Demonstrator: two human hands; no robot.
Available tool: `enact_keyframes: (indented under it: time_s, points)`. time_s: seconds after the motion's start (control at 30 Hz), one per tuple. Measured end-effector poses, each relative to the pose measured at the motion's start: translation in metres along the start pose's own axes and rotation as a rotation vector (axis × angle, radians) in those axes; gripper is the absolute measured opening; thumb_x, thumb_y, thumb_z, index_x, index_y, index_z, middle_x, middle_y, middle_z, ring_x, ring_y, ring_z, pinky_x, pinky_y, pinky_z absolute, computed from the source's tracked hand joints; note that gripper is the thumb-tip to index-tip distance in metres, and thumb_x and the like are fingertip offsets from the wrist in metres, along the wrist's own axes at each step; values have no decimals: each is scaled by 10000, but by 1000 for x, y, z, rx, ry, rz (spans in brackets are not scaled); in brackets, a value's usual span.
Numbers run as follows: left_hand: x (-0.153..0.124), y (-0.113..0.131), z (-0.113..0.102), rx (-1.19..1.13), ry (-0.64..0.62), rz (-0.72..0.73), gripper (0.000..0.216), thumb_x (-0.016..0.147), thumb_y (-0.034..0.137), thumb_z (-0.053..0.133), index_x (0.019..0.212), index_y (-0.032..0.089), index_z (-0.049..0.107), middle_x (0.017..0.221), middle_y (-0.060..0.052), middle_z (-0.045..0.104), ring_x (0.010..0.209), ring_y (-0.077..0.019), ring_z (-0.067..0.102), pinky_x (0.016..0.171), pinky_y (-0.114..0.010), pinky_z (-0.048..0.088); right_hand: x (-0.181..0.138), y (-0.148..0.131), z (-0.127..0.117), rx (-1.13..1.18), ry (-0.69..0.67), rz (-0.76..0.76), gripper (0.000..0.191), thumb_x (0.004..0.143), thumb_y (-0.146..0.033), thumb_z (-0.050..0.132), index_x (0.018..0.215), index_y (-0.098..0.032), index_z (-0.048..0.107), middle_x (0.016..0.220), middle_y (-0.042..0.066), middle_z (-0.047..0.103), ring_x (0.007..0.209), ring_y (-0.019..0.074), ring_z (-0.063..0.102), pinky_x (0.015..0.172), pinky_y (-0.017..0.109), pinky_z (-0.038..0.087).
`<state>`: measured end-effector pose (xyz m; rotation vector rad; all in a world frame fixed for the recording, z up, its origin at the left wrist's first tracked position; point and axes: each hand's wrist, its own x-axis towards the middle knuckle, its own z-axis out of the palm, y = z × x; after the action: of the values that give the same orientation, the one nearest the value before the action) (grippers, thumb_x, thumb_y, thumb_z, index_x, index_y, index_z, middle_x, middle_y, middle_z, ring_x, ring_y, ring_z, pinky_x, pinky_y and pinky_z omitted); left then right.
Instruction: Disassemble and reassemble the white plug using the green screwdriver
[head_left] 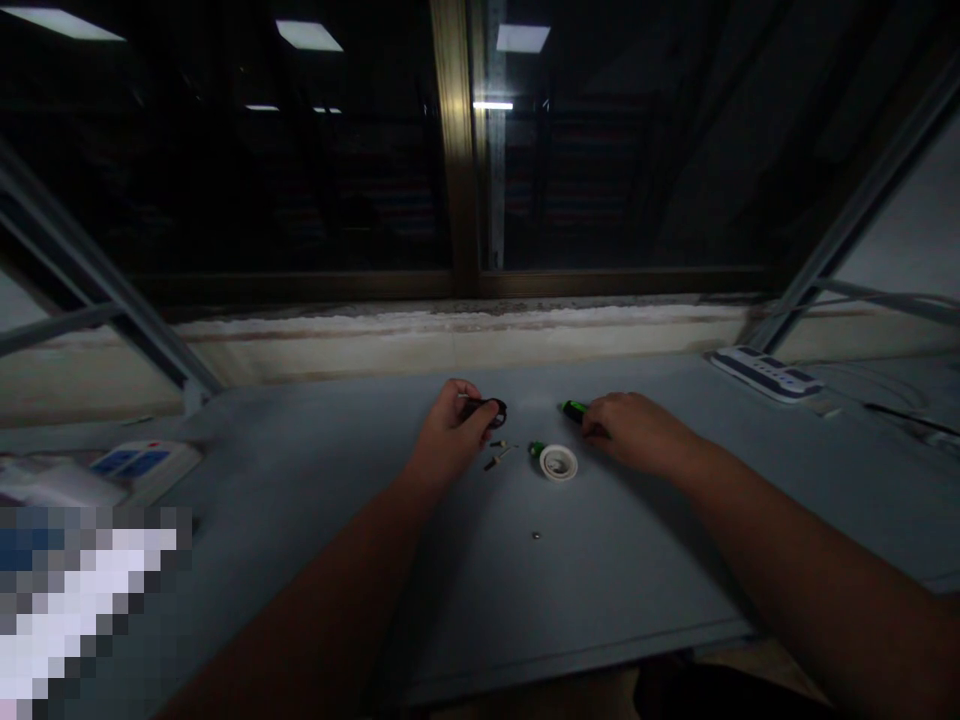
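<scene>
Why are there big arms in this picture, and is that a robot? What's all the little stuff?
No robot here! Those are a person's own bare arms. The one picture comes from a camera worn on that person's head, looking forward and down.

The left hand holds a dark rounded piece. The right hand holds a black-and-green tool.

Between them on the table sits a white round part, with a green piece beside it. Small thin pieces lie near the left hand, and a tiny bit lies closer to the person. It's too small to name.
</scene>
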<state>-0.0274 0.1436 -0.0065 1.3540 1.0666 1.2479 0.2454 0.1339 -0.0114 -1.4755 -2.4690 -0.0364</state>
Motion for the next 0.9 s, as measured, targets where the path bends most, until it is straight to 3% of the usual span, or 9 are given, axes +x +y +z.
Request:
enact_keyframes:
  time_s: [0.2, 0.37, 0.53, 0.73, 0.9]
  points:
    - [-4, -1, -1, -91, -115, -49, 374, 763, 347, 808, 856, 216, 470, 666, 48, 658, 525, -105, 633, 517, -215, 494, -2, -2, -8, 149, 52, -13, 145, 833, -111, 635, 793, -223, 719, 846, 103, 744, 717, 234, 679, 687, 375, 494]
    - [-7, 1, 2, -218, -191, -106, 319, 744, 282, 834, 956, 184, 617, 835, -3, 728, 643, -120, 706, 650, -261, 581, -4, -9, -23, 434, 111, -85, 66, 909, -224, 600, 877, -208, 655, 762, 22, 689, 661, 162, 623, 602, 276, 488]
    - [-14, 4, 8, -275, -226, -179, 248, 740, 223, 834, 911, 179, 659, 923, -31, 759, 709, -130, 726, 720, -295, 615, -5, -29, -19, 643, 218, -129, 175, 958, -352, 618, 889, -195, 651, 772, 17, 686, 684, 143, 637, 635, 264, 530]
    - [-26, 9, 18, -337, -313, -192, 278, 719, 217, 870, 908, 166, 673, 924, -44, 772, 751, -148, 754, 783, -321, 633, 0, -44, -13, 674, 319, -175, 127, 953, -340, 670, 957, -216, 698, 873, 34, 755, 776, 162, 708, 716, 288, 562]
    - [-29, 11, 21, -328, -312, -209, 291, 730, 206, 861, 948, 155, 675, 888, -49, 773, 709, -144, 760, 751, -298, 631, 1, -49, -17, 609, 340, -239, 62, 934, -280, 691, 925, -221, 709, 844, 18, 756, 762, 153, 706, 733, 286, 551]
